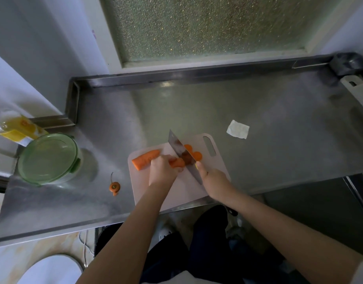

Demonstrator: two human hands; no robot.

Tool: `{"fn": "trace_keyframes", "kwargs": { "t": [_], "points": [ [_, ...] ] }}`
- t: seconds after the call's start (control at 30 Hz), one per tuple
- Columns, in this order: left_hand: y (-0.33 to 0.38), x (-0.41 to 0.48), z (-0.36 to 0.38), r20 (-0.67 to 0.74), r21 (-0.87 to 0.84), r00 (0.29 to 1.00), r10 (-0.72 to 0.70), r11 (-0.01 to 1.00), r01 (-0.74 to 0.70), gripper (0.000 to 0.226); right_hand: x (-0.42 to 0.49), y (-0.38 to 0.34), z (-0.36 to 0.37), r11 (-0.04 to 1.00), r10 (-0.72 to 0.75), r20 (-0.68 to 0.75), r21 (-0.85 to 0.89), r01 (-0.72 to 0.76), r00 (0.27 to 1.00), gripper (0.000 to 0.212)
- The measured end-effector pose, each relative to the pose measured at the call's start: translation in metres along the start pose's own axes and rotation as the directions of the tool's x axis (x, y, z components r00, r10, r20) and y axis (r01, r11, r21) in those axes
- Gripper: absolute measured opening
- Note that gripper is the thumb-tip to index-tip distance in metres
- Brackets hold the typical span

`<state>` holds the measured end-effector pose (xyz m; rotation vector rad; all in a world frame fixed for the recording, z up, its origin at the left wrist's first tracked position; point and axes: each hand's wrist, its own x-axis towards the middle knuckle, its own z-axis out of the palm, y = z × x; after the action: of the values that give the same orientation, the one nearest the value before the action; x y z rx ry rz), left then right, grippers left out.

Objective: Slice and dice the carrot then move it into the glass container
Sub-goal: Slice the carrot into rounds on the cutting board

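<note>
Few slices (197,155) lie right of the knife (176,146); left hand (162,171) clamps the carrot (177,163) on the board (186,191), right hand (213,181) grips the knife. Most slicing, all dicing and the transfer remain; lidded glass container (48,158) sits left

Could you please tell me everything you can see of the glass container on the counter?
The glass container is round and stands upright at the left end of the steel counter, left of the cutting board. Its translucent green lid, with clip tabs, is on; clear glass shows only below the rim. A yellow-labelled packet lies behind it.
</note>
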<state>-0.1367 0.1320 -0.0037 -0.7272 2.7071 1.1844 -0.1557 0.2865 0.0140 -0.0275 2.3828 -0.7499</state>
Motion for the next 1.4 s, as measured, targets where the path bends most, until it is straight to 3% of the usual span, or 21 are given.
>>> {"fn": "trace_keyframes", "kwargs": {
  "t": [0.17, 0.43, 0.73, 0.9, 1.07, 1.4],
  "points": [
    [0.001, -0.001, 0.000, 0.003, 0.016, 1.000, -0.007, 1.000, 0.007, 0.025, 0.009, -0.008, -0.002, 0.998, 0.000, 0.036, 0.069, -0.002, 0.999, 0.062],
    [0.003, -0.005, 0.001, -0.006, 0.010, 1.000, -0.019, 1.000, 0.019, 0.021, 0.019, -0.014, 0.019, 0.997, -0.038, -0.063, 0.066, 0.042, 0.997, 0.064],
    [0.003, -0.011, 0.003, -0.053, -0.065, 0.998, -0.033, 0.997, 0.029, 0.026, 0.030, -0.014, 0.011, 0.981, -0.018, 0.003, 0.191, 0.017, 1.000, 0.049],
    [0.003, -0.011, 0.005, -0.064, -0.064, 0.996, -0.062, 0.996, 0.058, 0.025, 0.026, -0.012, 0.004, 0.983, -0.046, 0.002, 0.178, 0.045, 0.999, 0.062],
    [-0.001, -0.010, 0.008, -0.062, -0.046, 0.996, -0.058, 0.997, 0.055, 0.028, 0.019, -0.014, -0.009, 0.968, -0.069, -0.013, 0.239, 0.070, 0.998, 0.055],
    [-0.001, -0.009, 0.007, -0.073, -0.044, 0.996, -0.042, 0.998, 0.039, 0.025, 0.013, -0.020, -0.006, 0.971, -0.045, 0.001, 0.236, 0.044, 0.999, 0.064]
  ]
}}
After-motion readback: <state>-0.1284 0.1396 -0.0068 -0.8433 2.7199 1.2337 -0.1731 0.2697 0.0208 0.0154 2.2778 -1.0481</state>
